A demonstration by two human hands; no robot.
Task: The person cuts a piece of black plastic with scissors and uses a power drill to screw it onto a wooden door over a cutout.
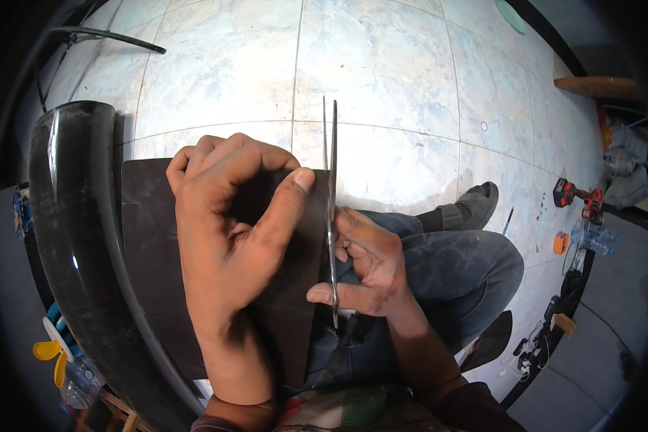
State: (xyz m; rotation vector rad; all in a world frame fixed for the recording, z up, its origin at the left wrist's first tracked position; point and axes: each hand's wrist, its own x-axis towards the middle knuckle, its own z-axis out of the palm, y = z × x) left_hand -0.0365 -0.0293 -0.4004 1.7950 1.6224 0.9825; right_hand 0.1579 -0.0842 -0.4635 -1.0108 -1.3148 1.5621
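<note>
A stiff black sheet (155, 245) lies across my lap, its right edge running alongside the blades of the scissors (333, 165). My left hand (227, 209) pinches the sheet's far edge near the right corner, thumb on top and fingers curled beyond the edge. In my right hand (374, 263) are the scissors, seen nearly edge-on. Their tips point away from me and stand slightly apart. The right thumb lies by the lower end of the scissors, and some of the right fingers are hidden. Whether the blades touch the sheet's edge is hard to tell.
A long glossy black curved panel (75, 216) stands left of the sheet. Pale tiles (381, 65) cover the floor ahead. To the right lie a red and black cordless drill (583, 198), an orange tape roll (560, 243), plastic bottles (594, 236) and cables. My bent leg (461, 281) extends rightward.
</note>
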